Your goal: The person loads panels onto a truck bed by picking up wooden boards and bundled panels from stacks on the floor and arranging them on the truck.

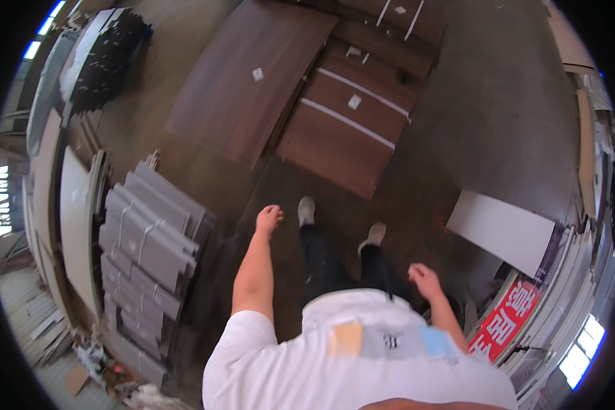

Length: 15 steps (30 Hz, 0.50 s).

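Note:
My left hand (270,219) hangs out in front of me with its fingers loosely curled together and nothing in them. Lower and to the right, my right hand (424,279) is also curled, with nothing visible in it. Neither hand touches anything. Between them my two light shoes (307,211) are set one ahead of the other on the dark floor. Just beyond my feet lie stacks of brown boards (352,140), one bound with white straps. A larger brown stack (249,78) lies beside it on the left.
Strapped bundles of grey panels (147,239) are piled at the left, next to leaning white boards (78,232). A white panel (502,229) juts out at the right above a red sign (506,321). Dark strips (106,61) stand stacked at the far left.

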{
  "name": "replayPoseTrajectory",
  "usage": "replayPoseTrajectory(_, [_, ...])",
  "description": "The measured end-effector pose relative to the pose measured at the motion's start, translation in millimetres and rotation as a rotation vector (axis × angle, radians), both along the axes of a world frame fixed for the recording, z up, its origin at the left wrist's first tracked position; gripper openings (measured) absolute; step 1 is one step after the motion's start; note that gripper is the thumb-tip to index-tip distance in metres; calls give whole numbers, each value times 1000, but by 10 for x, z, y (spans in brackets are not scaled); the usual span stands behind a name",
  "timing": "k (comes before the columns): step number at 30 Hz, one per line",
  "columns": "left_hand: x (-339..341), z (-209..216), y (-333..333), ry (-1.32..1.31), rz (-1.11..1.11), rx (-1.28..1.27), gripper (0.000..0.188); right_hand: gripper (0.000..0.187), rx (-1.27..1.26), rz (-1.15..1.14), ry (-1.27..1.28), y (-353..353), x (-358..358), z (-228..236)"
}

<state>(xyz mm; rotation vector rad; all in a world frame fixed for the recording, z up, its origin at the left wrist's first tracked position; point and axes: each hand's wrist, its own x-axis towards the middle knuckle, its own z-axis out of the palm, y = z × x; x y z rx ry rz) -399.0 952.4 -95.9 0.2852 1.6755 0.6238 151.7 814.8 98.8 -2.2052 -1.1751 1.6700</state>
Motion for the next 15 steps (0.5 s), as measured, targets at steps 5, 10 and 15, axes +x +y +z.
replayPoseTrajectory(5, [-956, -1190, 1181, 274, 159, -19, 43, 31, -161, -103, -23, -139, -721, -199])
replayPoseTrajectory(10, [-1608, -1664, 1961, 35, 461, 36, 61, 42, -315, 76, -129, 137, -1373, -121])
replayPoseTrajectory(15, [-1261, -1416, 2051, -69, 416, 134, 50, 39, -244, 145, -118, 508, -1672, -266])
